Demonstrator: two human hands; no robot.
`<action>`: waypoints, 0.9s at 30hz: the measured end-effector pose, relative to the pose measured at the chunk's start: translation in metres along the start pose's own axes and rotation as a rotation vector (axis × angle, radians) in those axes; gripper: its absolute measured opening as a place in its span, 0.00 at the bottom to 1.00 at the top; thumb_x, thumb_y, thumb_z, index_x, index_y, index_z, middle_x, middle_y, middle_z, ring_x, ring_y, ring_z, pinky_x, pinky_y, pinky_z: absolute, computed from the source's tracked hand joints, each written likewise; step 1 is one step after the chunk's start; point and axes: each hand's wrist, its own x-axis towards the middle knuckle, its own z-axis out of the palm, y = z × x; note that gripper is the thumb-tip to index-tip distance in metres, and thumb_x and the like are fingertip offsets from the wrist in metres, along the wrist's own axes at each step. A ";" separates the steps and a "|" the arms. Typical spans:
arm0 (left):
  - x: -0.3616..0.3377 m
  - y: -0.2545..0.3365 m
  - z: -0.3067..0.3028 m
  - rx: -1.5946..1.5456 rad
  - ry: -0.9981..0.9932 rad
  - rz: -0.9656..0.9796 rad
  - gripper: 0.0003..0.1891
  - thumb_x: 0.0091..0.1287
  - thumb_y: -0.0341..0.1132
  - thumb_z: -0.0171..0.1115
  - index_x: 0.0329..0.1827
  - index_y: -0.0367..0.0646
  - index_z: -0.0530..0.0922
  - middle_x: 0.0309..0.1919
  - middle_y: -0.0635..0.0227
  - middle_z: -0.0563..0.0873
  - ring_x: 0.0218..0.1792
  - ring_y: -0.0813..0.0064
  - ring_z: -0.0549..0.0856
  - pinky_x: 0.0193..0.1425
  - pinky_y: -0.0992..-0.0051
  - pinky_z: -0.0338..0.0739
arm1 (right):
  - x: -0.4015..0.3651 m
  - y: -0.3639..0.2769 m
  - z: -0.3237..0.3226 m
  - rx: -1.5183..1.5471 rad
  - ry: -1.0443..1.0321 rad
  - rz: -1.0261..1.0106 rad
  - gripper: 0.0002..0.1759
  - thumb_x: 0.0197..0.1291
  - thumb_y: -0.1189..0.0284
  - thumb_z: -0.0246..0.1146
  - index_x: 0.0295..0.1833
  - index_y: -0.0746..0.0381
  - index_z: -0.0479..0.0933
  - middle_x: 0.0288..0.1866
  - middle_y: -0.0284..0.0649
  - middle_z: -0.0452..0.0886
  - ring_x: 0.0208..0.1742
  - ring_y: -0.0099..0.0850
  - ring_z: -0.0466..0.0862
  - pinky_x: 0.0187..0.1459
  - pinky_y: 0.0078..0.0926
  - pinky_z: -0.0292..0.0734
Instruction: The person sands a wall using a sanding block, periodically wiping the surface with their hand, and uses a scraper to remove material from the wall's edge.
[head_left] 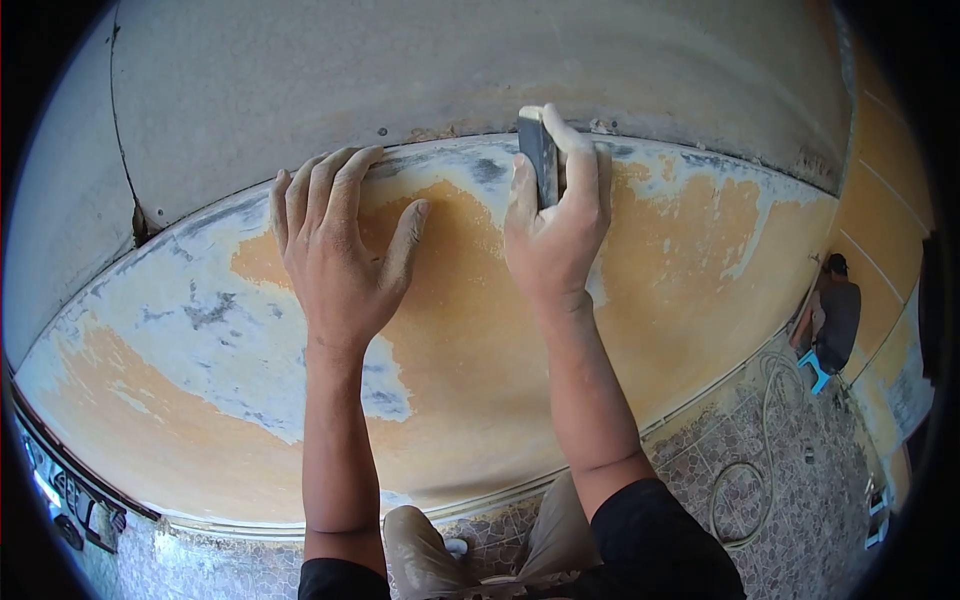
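Observation:
My left hand [340, 250] lies with its fingers spread and thumb out on a large curved panel [480, 400], its fingertips near the panel's upper edge. Gripped between the thumb and fingers of my right hand [560, 240] is a dark sanding block [537, 155] with a pale end, held at the same upper edge. The panel is patchy, yellow-orange in places and white with grey smears in others. Pale dust coats both hands. The block's underside is hidden from me.
Beyond a narrow seam rises a grey panel [500, 60]. On the patterned floor [690, 490] at lower right lies a coiled hose [745, 500]. Farther right, another person [837, 310] sits on a blue stool [815, 372] by an orange surface. My knees [425, 550] are below the panel.

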 end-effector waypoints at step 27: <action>0.001 0.001 -0.005 0.010 -0.022 0.000 0.28 0.71 0.45 0.78 0.72 0.50 0.84 0.68 0.64 0.88 0.74 0.57 0.81 0.92 0.47 0.57 | 0.003 -0.006 0.002 0.019 -0.040 0.026 0.30 0.64 0.88 0.72 0.72 0.66 0.81 0.51 0.47 0.86 0.46 0.44 0.83 0.48 0.42 0.80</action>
